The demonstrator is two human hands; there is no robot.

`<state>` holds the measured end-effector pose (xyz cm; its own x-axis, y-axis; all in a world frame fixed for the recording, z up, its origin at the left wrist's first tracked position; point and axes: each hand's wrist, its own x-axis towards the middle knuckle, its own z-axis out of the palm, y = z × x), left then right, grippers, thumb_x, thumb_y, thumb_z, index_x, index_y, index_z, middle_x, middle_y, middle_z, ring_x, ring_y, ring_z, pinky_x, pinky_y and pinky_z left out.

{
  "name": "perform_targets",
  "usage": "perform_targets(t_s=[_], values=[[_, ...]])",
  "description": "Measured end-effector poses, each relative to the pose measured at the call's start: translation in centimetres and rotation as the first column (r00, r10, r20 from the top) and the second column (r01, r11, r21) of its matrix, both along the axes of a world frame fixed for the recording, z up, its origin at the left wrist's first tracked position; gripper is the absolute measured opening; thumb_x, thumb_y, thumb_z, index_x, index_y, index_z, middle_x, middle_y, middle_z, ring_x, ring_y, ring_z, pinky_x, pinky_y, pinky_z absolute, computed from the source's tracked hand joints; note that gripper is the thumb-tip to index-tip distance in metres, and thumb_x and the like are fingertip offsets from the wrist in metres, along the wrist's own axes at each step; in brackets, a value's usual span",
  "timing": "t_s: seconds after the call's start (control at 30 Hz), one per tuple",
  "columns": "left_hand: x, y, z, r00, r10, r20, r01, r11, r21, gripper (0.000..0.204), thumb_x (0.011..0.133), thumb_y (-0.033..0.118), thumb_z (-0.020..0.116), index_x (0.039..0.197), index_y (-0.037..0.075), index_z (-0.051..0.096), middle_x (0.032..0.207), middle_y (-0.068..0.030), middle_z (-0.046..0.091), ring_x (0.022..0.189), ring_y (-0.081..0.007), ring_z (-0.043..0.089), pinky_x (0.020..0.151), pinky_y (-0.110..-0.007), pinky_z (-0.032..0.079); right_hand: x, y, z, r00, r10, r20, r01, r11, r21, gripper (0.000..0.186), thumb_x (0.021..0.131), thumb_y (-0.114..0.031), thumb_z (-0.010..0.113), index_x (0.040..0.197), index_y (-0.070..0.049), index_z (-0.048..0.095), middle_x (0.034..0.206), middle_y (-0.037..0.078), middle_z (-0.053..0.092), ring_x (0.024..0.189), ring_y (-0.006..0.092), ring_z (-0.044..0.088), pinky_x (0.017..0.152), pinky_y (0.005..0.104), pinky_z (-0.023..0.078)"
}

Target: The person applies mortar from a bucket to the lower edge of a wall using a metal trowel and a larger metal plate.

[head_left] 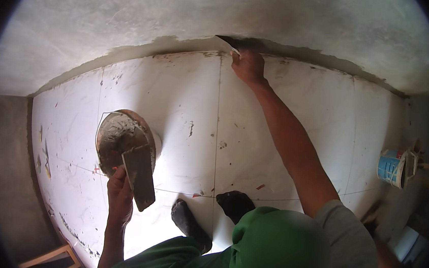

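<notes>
My right hand (pixel 249 65) reaches far forward, closed around the handle of a small trowel (pixel 227 40). Its thin dark blade meets the mortar strip (pixel 293 52) where the grey wall joins the tiled floor. At lower left, my left hand (pixel 119 192) grips a flat rectangular plastering trowel (pixel 140 178) coated in grey mortar; its handle is hidden. That trowel tilts over the near edge of a round bucket (pixel 149 131) holding grey mortar (pixel 118 130).
Large white floor tiles (pixel 265 138) carry mortar specks and small red bits. My dark-covered feet (pixel 191 224) rest on them. At right, a blue and white bucket (pixel 391 167) holds some items. A wooden frame (pixel 55 259) lies at lower left. Grey walls (pixel 4 141) enclose the floor.
</notes>
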<state>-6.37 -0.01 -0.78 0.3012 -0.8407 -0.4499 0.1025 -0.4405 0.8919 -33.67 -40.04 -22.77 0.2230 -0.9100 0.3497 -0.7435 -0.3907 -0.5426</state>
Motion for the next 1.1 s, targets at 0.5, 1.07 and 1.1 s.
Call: perform_targets(t_s=[0.5,1.07,1.1], values=[[-3.3,-2.9,0.5,0.999,-0.048,-0.021,0.047,0.999,-0.020,0.025,0.109,0.017,0.059,0.127,0.000,0.065,0.111,-0.0021,0.072,0.097,-0.0055,0.064,0.088,-0.024,0.050,-19.3,-1.7,-0.6,0.943,-0.325,-0.069,0.329,0.942,0.062,0.037,0.093,-0.037,0.069,0.089,-0.001,0.075,0.089,0.026,0.073,0.090,0.0450,0.070,0.083,0.0534,0.054],[-2.3,-2.3,-1.0,0.854,-0.010,-0.520,0.018,1.000,0.011,0.030,0.111,0.017,0.050,0.132,-0.002,0.059,0.122,-0.0106,0.069,0.107,-0.0177,0.070,0.091,-0.035,0.061,-5.5,22.7,7.6,0.498,-0.297,0.815,-0.746,0.333,0.577,0.010,0.101,-0.018,0.072,0.102,-0.012,0.064,0.085,-0.003,0.059,0.080,0.0088,0.055,0.071,0.0283,0.046],[-2.6,-2.1,-0.8,0.828,0.004,-0.561,0.013,1.000,0.026,0.029,0.111,0.016,0.049,0.132,-0.002,0.059,0.123,-0.0115,0.069,0.109,-0.0187,0.071,0.093,-0.036,0.061,-2.8,23.6,8.6,0.373,-0.287,0.882,-0.881,0.190,0.434,0.007,0.101,-0.017,0.071,0.101,-0.012,0.065,0.084,-0.002,0.059,0.079,0.0085,0.055,0.070,0.0274,0.044]])
